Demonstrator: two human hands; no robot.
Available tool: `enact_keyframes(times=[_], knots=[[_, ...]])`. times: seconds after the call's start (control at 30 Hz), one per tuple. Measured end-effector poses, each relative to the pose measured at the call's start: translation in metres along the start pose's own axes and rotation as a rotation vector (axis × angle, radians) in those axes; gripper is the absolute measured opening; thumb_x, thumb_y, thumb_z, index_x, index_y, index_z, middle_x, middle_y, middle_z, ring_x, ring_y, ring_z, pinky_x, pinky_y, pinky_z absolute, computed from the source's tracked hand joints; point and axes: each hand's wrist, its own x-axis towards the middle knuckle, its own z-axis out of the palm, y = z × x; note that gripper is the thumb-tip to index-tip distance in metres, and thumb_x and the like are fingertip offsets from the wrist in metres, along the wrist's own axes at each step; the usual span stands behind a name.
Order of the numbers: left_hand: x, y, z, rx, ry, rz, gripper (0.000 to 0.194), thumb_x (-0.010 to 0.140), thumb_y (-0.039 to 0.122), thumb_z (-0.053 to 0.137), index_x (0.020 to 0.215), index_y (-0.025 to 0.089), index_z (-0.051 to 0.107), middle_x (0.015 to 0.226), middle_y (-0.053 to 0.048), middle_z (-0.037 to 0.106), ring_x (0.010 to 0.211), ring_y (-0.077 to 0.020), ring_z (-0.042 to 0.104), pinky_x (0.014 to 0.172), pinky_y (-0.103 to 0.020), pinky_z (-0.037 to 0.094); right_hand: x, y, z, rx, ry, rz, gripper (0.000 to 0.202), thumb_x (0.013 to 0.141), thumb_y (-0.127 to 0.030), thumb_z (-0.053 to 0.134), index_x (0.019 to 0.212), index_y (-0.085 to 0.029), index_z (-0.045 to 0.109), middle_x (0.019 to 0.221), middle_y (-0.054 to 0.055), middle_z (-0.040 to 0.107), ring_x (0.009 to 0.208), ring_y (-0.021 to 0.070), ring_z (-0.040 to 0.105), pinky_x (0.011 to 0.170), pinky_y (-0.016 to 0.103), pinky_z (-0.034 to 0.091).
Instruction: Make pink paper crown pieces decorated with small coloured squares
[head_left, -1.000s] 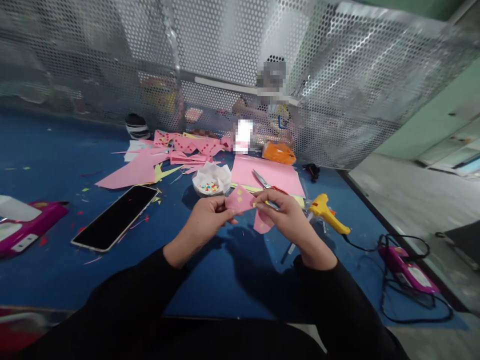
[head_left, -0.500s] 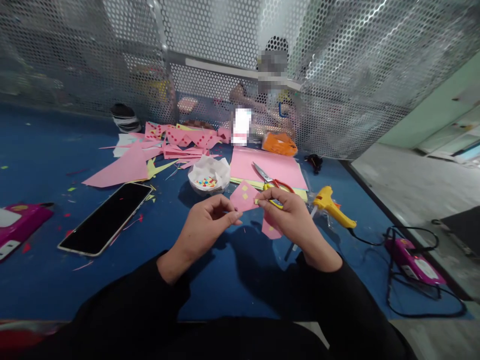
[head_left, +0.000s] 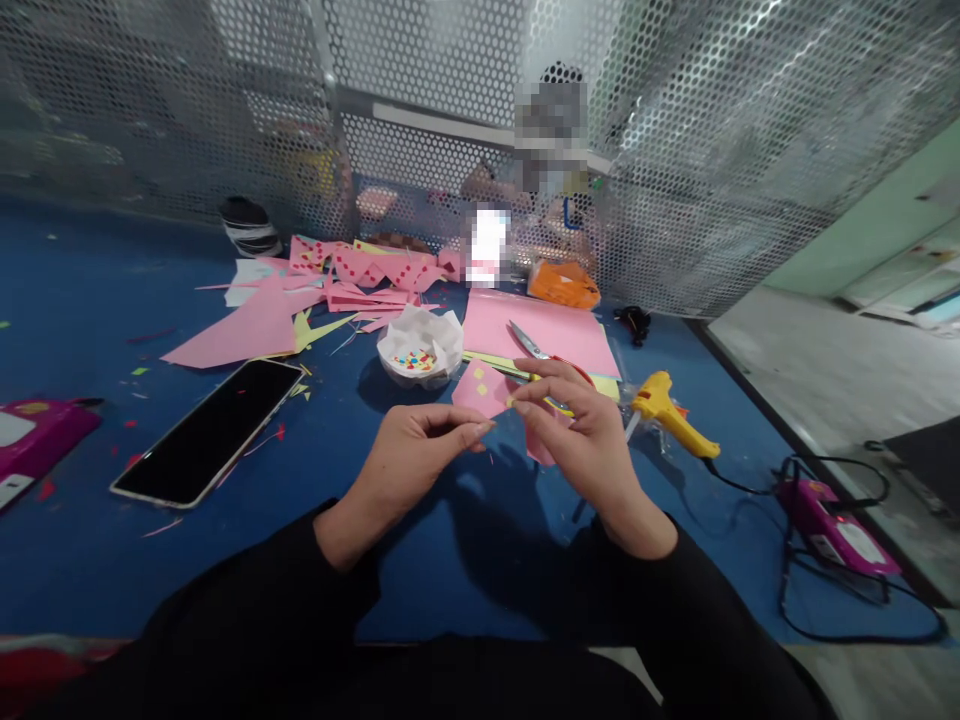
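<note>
A pink paper piece (head_left: pixel 480 388) with small yellow squares lies between and just beyond my hands. My left hand (head_left: pixel 420 450) is pinched, thumb against forefinger, at the paper's near edge; whatever it holds is too small to make out. Thumb and forefinger of my right hand (head_left: pixel 585 430) meet at a tiny yellow bit by the paper's right edge, its other fingers raised. Partly hidden behind the right hand are scissors (head_left: pixel 527 340) with red and yellow handles. A white-lined bowl (head_left: pixel 442 335) of small coloured bits stands beyond my left hand.
Pink sheets (head_left: pixel 540 325) lie at centre back, pink scraps (head_left: pixel 240 325) at left. A black phone (head_left: pixel 214 430) rests left of my hands. On the right are a yellow glue gun (head_left: pixel 667 412) and a corded magenta device (head_left: pixel 836 530). A person sits behind the perforated screen (head_left: pixel 420 60).
My left fingertips have moved slightly right. The upper fingers of my right hand have lifted and spread. The view has shifted a little.
</note>
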Motion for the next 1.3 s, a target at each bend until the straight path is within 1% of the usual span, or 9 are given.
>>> enact_keyframes(times=[0.07, 0.23, 0.4, 0.53, 0.73, 0.87, 1.0, 1.13, 1.3], knots=[[0.0, 0.0, 0.0, -0.011, 0.031, 0.004, 0.018, 0.073, 0.036, 0.081, 0.081, 0.02, 0.083, 0.076, -0.004, 0.079, 0.071, -0.0184, 0.069, 0.07, -0.029, 0.054, -0.004, -0.003, 0.006, 0.007, 0.029, -0.018, 0.009, 0.084, -0.02, 0.068, 0.082, -0.025, 0.075, 0.118, 0.007, 0.073, 0.115, 0.0244, 0.066, 0.102, 0.044, 0.048], [0.0, 0.001, 0.0, -0.047, 0.029, 0.019, 0.016, 0.072, 0.035, 0.082, 0.079, 0.02, 0.082, 0.073, -0.003, 0.078, 0.069, -0.018, 0.068, 0.072, -0.03, 0.056, -0.01, -0.007, 0.016, -0.017, 0.07, -0.081, 0.01, 0.085, -0.021, 0.069, 0.082, -0.028, 0.076, 0.117, 0.007, 0.073, 0.116, 0.0252, 0.065, 0.103, 0.048, 0.048], [-0.001, 0.002, 0.0, -0.047, 0.019, 0.029, 0.012, 0.072, 0.034, 0.081, 0.075, 0.022, 0.081, 0.071, -0.002, 0.076, 0.067, -0.0168, 0.066, 0.072, -0.029, 0.055, -0.011, -0.006, 0.018, -0.055, 0.069, -0.124, 0.01, 0.085, -0.021, 0.07, 0.084, -0.029, 0.076, 0.117, 0.006, 0.073, 0.114, 0.0259, 0.065, 0.101, 0.049, 0.048], [0.0, 0.001, -0.001, -0.034, 0.025, 0.04, 0.015, 0.072, 0.035, 0.081, 0.074, 0.021, 0.08, 0.07, -0.002, 0.075, 0.067, -0.0171, 0.066, 0.071, -0.029, 0.055, -0.012, -0.006, 0.018, -0.088, 0.066, -0.137, 0.011, 0.086, -0.022, 0.069, 0.084, -0.029, 0.076, 0.116, 0.006, 0.074, 0.113, 0.026, 0.065, 0.1, 0.049, 0.048], [-0.001, 0.001, -0.002, -0.023, 0.015, 0.066, 0.017, 0.075, 0.036, 0.079, 0.075, 0.019, 0.078, 0.071, -0.002, 0.074, 0.067, -0.0144, 0.064, 0.067, -0.025, 0.051, -0.012, -0.005, 0.02, -0.168, 0.086, -0.196, 0.011, 0.085, -0.021, 0.069, 0.085, -0.029, 0.076, 0.113, 0.005, 0.075, 0.12, 0.0275, 0.062, 0.105, 0.051, 0.045], [0.0, 0.0, -0.001, -0.014, 0.01, 0.097, 0.016, 0.077, 0.035, 0.077, 0.077, 0.018, 0.077, 0.072, -0.001, 0.075, 0.069, -0.0148, 0.066, 0.069, -0.025, 0.052, -0.012, -0.007, 0.019, -0.234, 0.082, -0.227, 0.009, 0.087, -0.024, 0.068, 0.086, -0.029, 0.075, 0.115, 0.004, 0.075, 0.123, 0.0282, 0.061, 0.105, 0.052, 0.044], [0.0, 0.0, 0.0, 0.039, 0.004, 0.122, 0.018, 0.077, 0.036, 0.074, 0.077, 0.017, 0.076, 0.074, -0.002, 0.075, 0.071, -0.017, 0.068, 0.069, -0.027, 0.053, -0.011, -0.008, 0.017, -0.245, 0.072, -0.216, 0.008, 0.089, -0.027, 0.067, 0.085, -0.029, 0.074, 0.114, 0.004, 0.075, 0.125, 0.0278, 0.06, 0.106, 0.051, 0.044], [-0.001, 0.0, 0.0, 0.09, 0.015, 0.133, 0.017, 0.078, 0.035, 0.073, 0.078, 0.018, 0.077, 0.075, -0.003, 0.076, 0.072, -0.0173, 0.068, 0.069, -0.027, 0.052, -0.011, -0.008, 0.016, -0.261, 0.039, -0.211, 0.008, 0.09, -0.026, 0.066, 0.084, -0.029, 0.07, 0.115, 0.004, 0.075, 0.126, 0.0272, 0.06, 0.107, 0.05, 0.043], [-0.002, 0.001, -0.001, 0.128, 0.001, 0.156, 0.017, 0.08, 0.035, 0.073, 0.077, 0.018, 0.077, 0.074, -0.002, 0.076, 0.071, -0.0162, 0.067, 0.068, -0.025, 0.051, -0.011, -0.008, 0.016, -0.237, 0.0, -0.214, 0.009, 0.093, -0.023, 0.061, 0.085, -0.026, 0.064, 0.118, 0.007, 0.072, 0.118, 0.0248, 0.063, 0.105, 0.048, 0.043]])
